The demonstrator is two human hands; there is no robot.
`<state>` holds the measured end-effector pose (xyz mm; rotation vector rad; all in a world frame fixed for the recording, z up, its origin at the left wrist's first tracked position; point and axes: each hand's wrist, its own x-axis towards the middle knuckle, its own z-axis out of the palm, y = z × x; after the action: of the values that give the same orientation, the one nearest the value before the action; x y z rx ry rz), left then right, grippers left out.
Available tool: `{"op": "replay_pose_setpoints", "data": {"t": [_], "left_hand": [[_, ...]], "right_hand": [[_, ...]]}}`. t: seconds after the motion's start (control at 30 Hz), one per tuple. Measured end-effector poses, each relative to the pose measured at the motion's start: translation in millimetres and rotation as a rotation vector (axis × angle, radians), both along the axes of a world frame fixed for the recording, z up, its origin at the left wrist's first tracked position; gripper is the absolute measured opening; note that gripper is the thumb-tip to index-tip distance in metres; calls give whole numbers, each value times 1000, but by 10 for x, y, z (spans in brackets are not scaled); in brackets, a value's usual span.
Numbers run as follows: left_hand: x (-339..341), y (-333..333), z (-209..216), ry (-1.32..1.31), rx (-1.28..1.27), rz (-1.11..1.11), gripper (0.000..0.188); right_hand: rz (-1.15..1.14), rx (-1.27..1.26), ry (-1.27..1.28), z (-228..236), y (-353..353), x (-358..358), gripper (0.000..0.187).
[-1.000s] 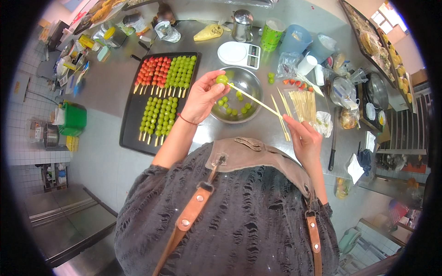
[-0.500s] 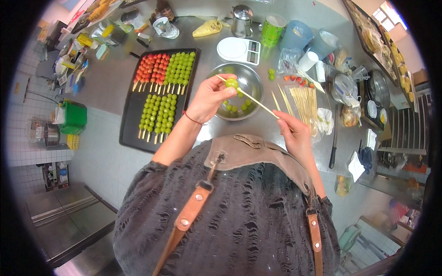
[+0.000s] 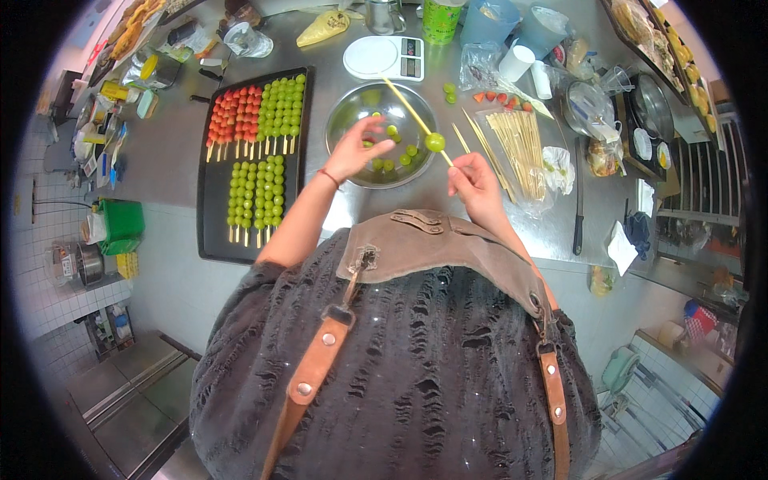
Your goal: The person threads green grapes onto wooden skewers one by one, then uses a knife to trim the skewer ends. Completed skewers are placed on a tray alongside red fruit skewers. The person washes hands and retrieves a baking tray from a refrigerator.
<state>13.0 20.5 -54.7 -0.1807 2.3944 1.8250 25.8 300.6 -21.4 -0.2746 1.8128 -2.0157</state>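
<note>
One green grape (image 3: pixel 434 142) sits threaded on a bamboo skewer (image 3: pixel 412 116) pinched in the right hand (image 3: pixel 474 180), above a steel bowl (image 3: pixel 352 108) of grapes. Left hand (image 3: pixel 356 148) hovers over the bowl, fingers loosely spread, holding nothing. Finished skewers fill a black tray (image 3: pixel 210 200) on the left.

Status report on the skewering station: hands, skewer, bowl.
Right hand grips skewer, one green grape on it. Left hand over steel bowl, fingers among loose grapes. Nothing blocking.

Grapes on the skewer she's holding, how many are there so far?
1. A single green grape sits low on the skewer, just above the right hand that holds it. The rest of the stick is bare; loose grapes lie in the bowl.
</note>
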Motion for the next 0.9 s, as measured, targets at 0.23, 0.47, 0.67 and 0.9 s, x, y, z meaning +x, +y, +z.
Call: {"op": "replay_pose_setpoints", "data": {"t": [0.23,0.47,0.67,0.9], "left_hand": [[-146,-49,-1061,99,-1123,-522,39],[-199,6,-1053,36,-624,-278,30],[-140,-41,-213,27,685,214,35],[31,-76,308,234,551,251,37]], "right_hand": [[-194,506,268,-40,252,-22,12],[-303,1109,701,346,370,34,12],[-197,732,559,543,357,38,10],[-103,715,576,605,320,152,8]]}}
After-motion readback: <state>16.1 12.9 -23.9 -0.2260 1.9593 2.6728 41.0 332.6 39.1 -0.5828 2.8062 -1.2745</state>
